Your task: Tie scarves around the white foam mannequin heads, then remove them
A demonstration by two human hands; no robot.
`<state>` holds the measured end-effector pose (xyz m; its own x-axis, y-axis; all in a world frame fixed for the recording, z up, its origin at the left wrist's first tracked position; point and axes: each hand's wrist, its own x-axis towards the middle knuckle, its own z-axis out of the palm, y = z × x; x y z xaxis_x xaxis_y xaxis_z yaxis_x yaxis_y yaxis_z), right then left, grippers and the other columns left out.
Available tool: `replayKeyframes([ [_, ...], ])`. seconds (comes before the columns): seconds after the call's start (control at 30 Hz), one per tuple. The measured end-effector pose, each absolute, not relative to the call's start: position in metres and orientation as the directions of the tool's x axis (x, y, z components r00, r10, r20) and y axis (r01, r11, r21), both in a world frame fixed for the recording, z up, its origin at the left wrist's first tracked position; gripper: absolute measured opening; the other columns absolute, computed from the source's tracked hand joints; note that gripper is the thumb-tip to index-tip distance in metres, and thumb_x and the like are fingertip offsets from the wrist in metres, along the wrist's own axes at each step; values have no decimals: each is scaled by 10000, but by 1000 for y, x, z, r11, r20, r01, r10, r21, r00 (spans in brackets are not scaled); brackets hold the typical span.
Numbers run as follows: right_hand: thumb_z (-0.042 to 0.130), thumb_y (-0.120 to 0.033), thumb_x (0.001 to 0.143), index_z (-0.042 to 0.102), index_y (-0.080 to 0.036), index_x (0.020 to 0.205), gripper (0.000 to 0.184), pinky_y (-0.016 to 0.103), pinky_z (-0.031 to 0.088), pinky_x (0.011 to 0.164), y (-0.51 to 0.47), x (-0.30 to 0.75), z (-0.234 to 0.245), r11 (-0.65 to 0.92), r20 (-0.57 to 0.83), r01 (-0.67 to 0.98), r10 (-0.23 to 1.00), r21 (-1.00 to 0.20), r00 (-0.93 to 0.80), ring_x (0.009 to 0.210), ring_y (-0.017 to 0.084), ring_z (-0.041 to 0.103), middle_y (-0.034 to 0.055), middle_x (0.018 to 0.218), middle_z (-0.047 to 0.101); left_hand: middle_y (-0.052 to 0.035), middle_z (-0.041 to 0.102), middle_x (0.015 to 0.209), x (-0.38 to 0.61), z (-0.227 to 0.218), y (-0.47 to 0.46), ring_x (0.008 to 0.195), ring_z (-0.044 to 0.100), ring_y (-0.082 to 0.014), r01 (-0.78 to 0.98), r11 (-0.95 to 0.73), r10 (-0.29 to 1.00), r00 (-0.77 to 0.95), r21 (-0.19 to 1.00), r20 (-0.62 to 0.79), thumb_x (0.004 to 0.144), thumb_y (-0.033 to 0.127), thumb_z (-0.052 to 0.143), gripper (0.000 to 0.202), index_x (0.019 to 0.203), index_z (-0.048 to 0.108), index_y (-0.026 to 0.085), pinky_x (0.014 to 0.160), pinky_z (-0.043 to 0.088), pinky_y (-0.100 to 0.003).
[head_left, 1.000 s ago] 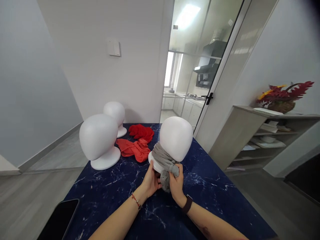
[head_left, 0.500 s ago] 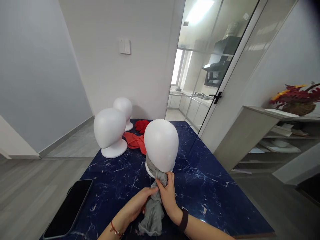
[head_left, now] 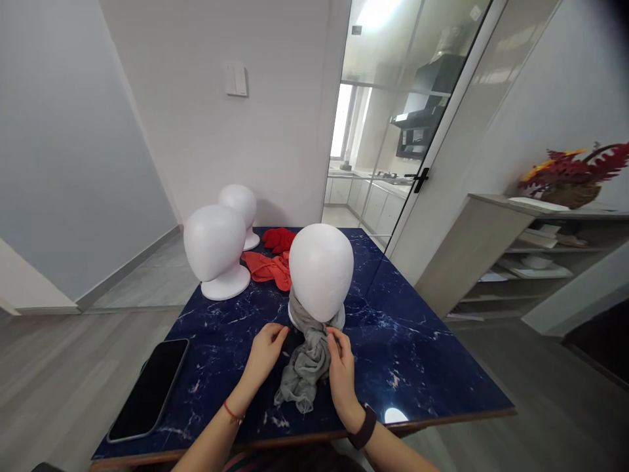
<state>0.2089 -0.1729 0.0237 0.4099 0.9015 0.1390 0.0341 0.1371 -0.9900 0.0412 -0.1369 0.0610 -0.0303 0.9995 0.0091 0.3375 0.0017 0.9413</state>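
Note:
A white mannequin head (head_left: 322, 270) stands near the middle of the table, with a grey scarf (head_left: 307, 364) around its neck. The scarf is knotted or twisted in front, and its bunched tail lies on the tabletop toward me. My right hand (head_left: 343, 370) pinches the scarf's right edge just under the head. To the left of the scarf, my left hand (head_left: 265, 351) is apart from it. Its thumb and fingertips are drawn together, and nothing shows between them.
Two more white mannequin heads, a nearer one (head_left: 215, 242) and a farther one (head_left: 239, 206), stand at the back left. Behind the middle head lie an orange-red cloth (head_left: 268, 267) and a red cloth (head_left: 279, 240). A phone (head_left: 150, 390) lies at the table's (head_left: 393, 341) left edge.
My left hand has let go of the scarf and moved up and left. The scarf tail lies looser and more spread. My right hand has shifted slightly to the scarf's right side.

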Motion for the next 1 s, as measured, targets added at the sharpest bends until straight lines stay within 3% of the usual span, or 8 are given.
replayKeyframes([
  [0.07,542,-475,802,518,-189,984,340,320,421,863,-168,211,17,133,92,-53,873,-990,479,946,189,542,52,985,562,-72,669,749,52,60,-127,715,605,-181,143,188,980,38,972,-195,705,283,673,162,756,681,130,711,458,-290],
  [0.17,663,-423,714,428,-217,1010,430,292,455,770,-161,212,9,146,26,-204,866,-968,500,827,155,562,3,887,553,-45,628,617,71,57,-123,540,562,-120,-134,470,867,256,872,-428,665,241,727,178,723,651,91,525,415,-210],
  [0.27,726,-357,655,383,-236,1043,531,284,473,757,-157,211,7,165,-2,-336,895,-927,447,785,137,588,-23,852,552,-2,556,518,83,54,-122,401,455,-70,-234,552,820,326,800,-470,700,202,698,136,696,621,90,375,277,-173],
  [0.37,742,-328,634,393,-235,1036,541,270,476,744,-155,210,10,179,-2,-376,901,-909,434,769,128,600,-34,830,555,33,506,499,83,53,-116,337,353,-33,-313,591,803,316,744,-505,779,142,592,83,703,583,111,325,185,-162],
  [0.6,742,-348,602,426,-235,991,514,210,442,565,-152,230,19,173,-79,-392,831,-904,550,659,104,572,-46,806,549,14,520,538,54,59,-100,424,484,-50,-483,614,783,274,624,-559,809,62,550,165,663,514,131,370,343,-142],
  [0.77,728,-299,568,446,-238,948,477,207,451,535,-144,262,24,174,-128,-442,808,-880,575,615,104,571,-58,746,550,-26,625,641,26,59,-93,476,553,-66,-535,604,789,294,591,-540,846,101,539,77,791,592,110,429,438,-158],
  [0.9,705,-273,540,424,-249,938,487,205,403,438,-127,295,28,109,-207,-473,798,-874,566,491,105,533,-78,644,538,-63,696,754,10,60,-83,648,666,-143,-572,564,820,297,596,-490,876,152,510,130,931,621,111,600,549,-241],
  [1.0,695,-253,538,437,-240,879,428,197,346,381,-108,318,36,-1,-262,-447,811,-895,523,405,94,456,-92,535,488,-69,683,670,3,62,-79,633,671,-171,-588,533,838,270,609,-473,904,237,474,207,841,619,105,621,563,-284],
])
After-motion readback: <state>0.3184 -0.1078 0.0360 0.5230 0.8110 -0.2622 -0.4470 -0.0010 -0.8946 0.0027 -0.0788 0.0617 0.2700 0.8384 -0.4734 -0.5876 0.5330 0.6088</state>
